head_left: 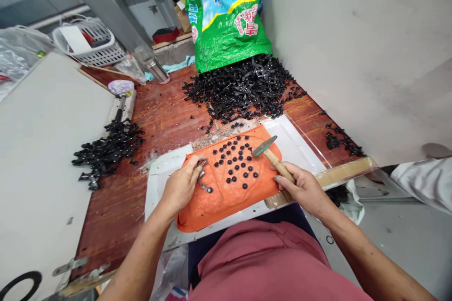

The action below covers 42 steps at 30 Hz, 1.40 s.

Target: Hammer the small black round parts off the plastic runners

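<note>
My right hand [300, 188] is closed around the wooden handle of a small hammer [278, 164]. The hammer's green head hangs over the right side of an orange sheet [219, 207]. At the sheet's left side, my left hand [181, 183] is closed, thumb and fingers pinching a small dark part [201, 164] that they partly hide. Just below these fingertips, a short grey strip with a round black end [208, 189] rests on the sheet. Several black button-like pieces [236, 167] stand spread over the sheet's middle.
A green and blue sack [229, 33] stands at the back, a large heap of black parts [243, 87] spilling from its mouth. Another black pile [109, 148] lies left. Behind are a white basket [102, 54] and a metal flask [157, 69]. A grey wall [356, 56] borders the right.
</note>
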Motion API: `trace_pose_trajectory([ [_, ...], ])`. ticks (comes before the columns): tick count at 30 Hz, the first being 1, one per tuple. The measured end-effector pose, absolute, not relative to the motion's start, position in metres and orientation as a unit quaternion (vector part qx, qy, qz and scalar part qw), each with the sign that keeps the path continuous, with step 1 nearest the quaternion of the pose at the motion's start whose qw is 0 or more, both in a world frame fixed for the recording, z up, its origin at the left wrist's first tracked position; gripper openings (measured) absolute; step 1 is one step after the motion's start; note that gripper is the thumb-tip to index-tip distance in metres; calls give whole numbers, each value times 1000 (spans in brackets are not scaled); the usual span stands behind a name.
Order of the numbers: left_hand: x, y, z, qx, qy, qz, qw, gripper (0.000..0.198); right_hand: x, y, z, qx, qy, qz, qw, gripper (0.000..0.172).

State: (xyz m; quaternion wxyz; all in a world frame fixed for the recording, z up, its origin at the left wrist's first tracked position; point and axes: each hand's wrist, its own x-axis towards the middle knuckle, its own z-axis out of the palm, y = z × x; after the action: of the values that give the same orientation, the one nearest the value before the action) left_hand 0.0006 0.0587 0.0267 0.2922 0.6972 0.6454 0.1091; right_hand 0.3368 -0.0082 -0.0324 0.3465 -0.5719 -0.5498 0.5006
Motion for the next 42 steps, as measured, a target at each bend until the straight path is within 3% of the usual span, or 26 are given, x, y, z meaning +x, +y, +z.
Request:
trace_pose_trajectory([
  [7,-1,52,14,663,683,167,256,22,338,-9,-39,-577,-551,496,344,26],
  [12,7,52,18,659,674,231,241,30,338,-8,-38,-577,-557,489,342,27],
  [29,33,57,2,696,680,135,187,22,337,-8,-32,-583,-568,476,332,24],
  [42,35,56,4,696,677,146,189,23,338,-8,-33,-584,-580,463,331,26],
])
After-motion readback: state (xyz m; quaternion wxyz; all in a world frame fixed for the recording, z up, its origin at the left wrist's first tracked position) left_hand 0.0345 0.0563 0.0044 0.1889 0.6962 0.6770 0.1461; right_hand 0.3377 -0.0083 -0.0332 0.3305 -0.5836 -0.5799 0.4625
